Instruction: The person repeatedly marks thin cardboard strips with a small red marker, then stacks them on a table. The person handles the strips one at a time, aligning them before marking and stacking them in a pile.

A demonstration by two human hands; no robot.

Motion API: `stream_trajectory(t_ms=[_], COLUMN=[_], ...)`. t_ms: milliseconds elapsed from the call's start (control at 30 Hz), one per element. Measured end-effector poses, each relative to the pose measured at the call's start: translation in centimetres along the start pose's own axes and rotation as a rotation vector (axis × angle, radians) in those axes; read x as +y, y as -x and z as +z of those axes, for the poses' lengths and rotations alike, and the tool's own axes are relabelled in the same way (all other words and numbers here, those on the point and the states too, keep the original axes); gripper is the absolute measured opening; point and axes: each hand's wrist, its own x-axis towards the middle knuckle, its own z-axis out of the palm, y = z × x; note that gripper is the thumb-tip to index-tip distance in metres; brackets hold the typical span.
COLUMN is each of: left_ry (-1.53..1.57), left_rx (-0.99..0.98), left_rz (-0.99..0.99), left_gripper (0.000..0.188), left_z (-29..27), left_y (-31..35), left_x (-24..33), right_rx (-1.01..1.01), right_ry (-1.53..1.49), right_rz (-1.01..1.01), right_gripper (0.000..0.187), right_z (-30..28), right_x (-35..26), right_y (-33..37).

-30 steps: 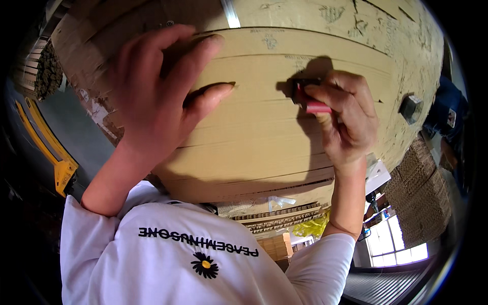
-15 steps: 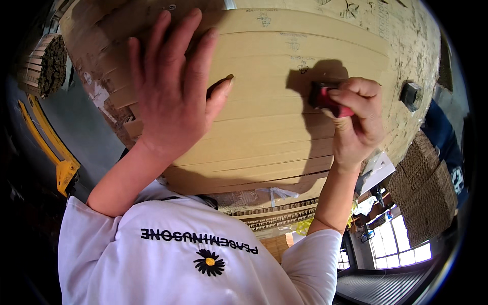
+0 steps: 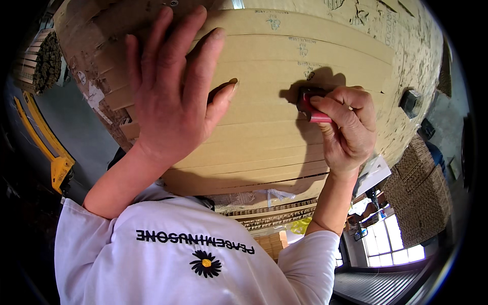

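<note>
My right hand [image 3: 351, 129] pinches a small red-and-dark hand stamp [image 3: 319, 117] between thumb and fingers. The stamp is over the right part of a row of flat brown cardboard strips [image 3: 264, 114]; whether it touches them I cannot tell. Small dark printed marks show on several of the farther strips, beyond the stamp. At the left, my left hand [image 3: 170, 101] is spread open, palm down, over the strips with nothing in it. Its shadow falls on the cardboard, and it hides the strips' left portion.
A small dark block [image 3: 409, 101] sits on the worn board to the right. A yellow pallet-jack-like frame [image 3: 46, 147] stands on the floor at left, below a bundle of cardboard [image 3: 40, 58]. Stacked brown corrugated material [image 3: 417, 188] stands at right.
My right hand has moved a little left and down with the stamp. The left hand stays spread in place, and the view has shifted slightly. A dark-blue-clothed shape at right shows less.
</note>
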Motion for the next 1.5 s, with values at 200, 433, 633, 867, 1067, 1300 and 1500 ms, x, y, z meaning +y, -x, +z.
stream_trajectory(t_ms=[200,433,633,867,1067,1300,1500], left_ry=[0.004,0.005,-0.042,-0.063,-0.101,-0.080,-0.105], left_rx=[-0.006,-0.017,-0.014,-0.027,0.017,0.042,0.041], left_rz=[-0.004,0.011,0.033,0.051,0.090,0.102,0.105], left_gripper=[0.067,0.062,0.058,0.063,0.077,0.078,0.080], left_z=[-0.1,-0.2,0.0,-0.1,0.4,0.7,0.6], left_y=[0.0,-0.1,-0.1,0.0,0.1,0.2,0.1], left_x=[0.0,-0.1,-0.1,-0.1,-0.1,-0.4,-0.1], right_rx=[-0.012,-0.015,-0.011,-0.024,0.001,0.478,0.167], right_ry=[-0.007,-0.038,-0.094,-0.050,-0.169,-0.631,-0.219], right_rz=[0.015,-0.017,-0.006,0.003,0.076,0.205,0.100], right_gripper=[0.023,0.020,0.020,0.017,0.017,0.025,0.024], right_z=[0.1,0.2,0.4,0.2,-0.6,-1.5,-0.9], right_x=[0.1,1.3,1.5,1.0,0.9,2.7,1.0], right_y=[-0.2,-0.5,-0.2,-0.4,-0.4,5.5,4.4])
